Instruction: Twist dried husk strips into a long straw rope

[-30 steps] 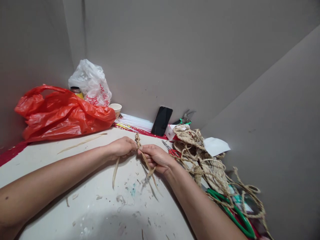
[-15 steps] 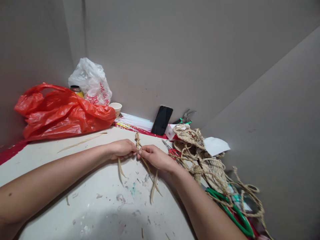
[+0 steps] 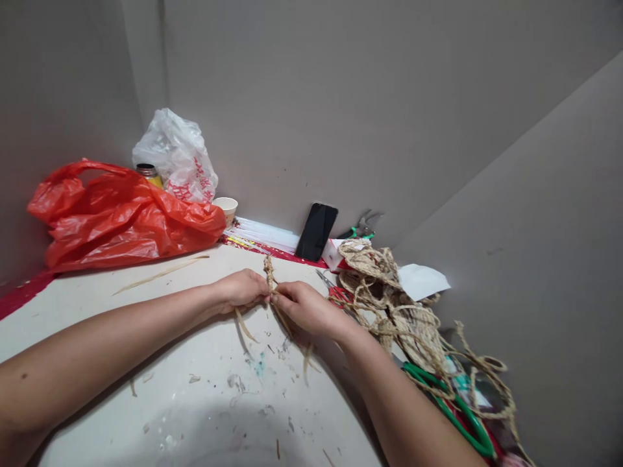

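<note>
My left hand (image 3: 244, 289) and my right hand (image 3: 302, 306) meet over the white board, fingertips almost touching. Between them stands a short braid of dried straw-like fibre (image 3: 269, 267), its knotted top pointing away from me. Both hands are closed, pinching the lower end of this braid. One loose strand (image 3: 244, 326) hangs below my left hand; others trail under my right hand, partly hidden and blurred. A single pale strip (image 3: 160, 275) lies flat on the board beyond my left forearm.
Coiled braided rope (image 3: 411, 331) is heaped on the right, with red-handled scissors (image 3: 335, 289) and large green handles (image 3: 452, 412) by it. A phone (image 3: 317, 231) leans on the wall near pliers (image 3: 364, 224). A red plastic bag (image 3: 131, 220) and paper cup (image 3: 226, 209) stand back left.
The loose strands under both hands have swung and shifted. My hands stay pinched at the braid's lower end, with only slight finger movement.
</note>
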Available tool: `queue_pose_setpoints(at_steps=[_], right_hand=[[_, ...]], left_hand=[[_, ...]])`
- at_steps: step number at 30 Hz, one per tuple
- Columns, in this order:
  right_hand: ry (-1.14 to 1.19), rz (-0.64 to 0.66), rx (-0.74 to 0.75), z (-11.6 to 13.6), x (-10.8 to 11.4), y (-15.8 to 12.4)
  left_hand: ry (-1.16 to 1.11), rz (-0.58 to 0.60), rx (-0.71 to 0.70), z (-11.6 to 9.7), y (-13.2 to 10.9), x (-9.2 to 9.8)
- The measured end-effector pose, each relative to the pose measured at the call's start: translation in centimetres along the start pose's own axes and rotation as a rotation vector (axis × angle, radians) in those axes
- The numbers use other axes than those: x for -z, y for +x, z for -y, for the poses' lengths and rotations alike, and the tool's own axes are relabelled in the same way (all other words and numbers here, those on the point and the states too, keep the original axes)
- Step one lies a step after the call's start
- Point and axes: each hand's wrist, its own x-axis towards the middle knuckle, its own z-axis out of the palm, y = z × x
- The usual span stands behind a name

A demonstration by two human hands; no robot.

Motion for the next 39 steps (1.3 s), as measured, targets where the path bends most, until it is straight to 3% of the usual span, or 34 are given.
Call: queue_pose_setpoints(at_steps=[6, 11, 19, 22, 24, 26, 27, 29, 32, 33, 36, 39], right_hand=[[0.075, -0.012, -0.07, 1.0, 1.0, -0.3], [0.188, 0.056, -0.167, 2.5, 0.1, -0.5], [-0.231, -0.07, -0.075, 3.7, -1.5, -1.6], [-0.164, 0.15, 0.044, 4.8, -0.7, -2.8], [0.007, 0.374, 0.106, 5.2, 0.7, -3.5], [0.231, 0.462, 0.069, 4.9, 2.3, -3.8], [0.323, 0.424, 0.024, 4.5, 3.0, -3.6], [0.397, 0.226, -0.067, 3.3, 3.7, -2.9], [0.355, -0.109, -0.104, 1.5, 2.6, -1.3], [0.367, -0.153, -0.112, 1.2, 1.9, -0.7], [0.57, -0.04, -0.218, 0.9, -0.4, 0.3], [0.738, 0.08, -0.304, 0.9, -1.3, 0.7]], left_hand=[[0.076, -0.073, -0.051, 0.2, 0.0, -0.4], [-0.068, -0.018, -0.058, 0.1, -0.1, -0.4], [-0.202, 0.013, -0.041, -0.1, -0.4, -0.6], [-0.229, 0.063, -0.032, -0.2, -0.4, -0.3], [-0.25, 0.085, -0.031, -0.3, -0.4, 0.0], [-0.255, 0.092, -0.036, -0.4, -0.4, 0.3], [-0.252, 0.095, -0.04, -0.4, -0.4, 0.4], [-0.241, 0.116, -0.038, -0.4, -0.4, 0.6], [-0.247, 0.154, -0.036, -0.4, -0.4, 0.7], [-0.253, 0.164, -0.046, -0.3, -0.4, 0.7], [-0.226, 0.208, -0.087, -0.2, -0.3, 0.7], [-0.184, 0.208, -0.089, -0.1, -0.3, 0.8]])
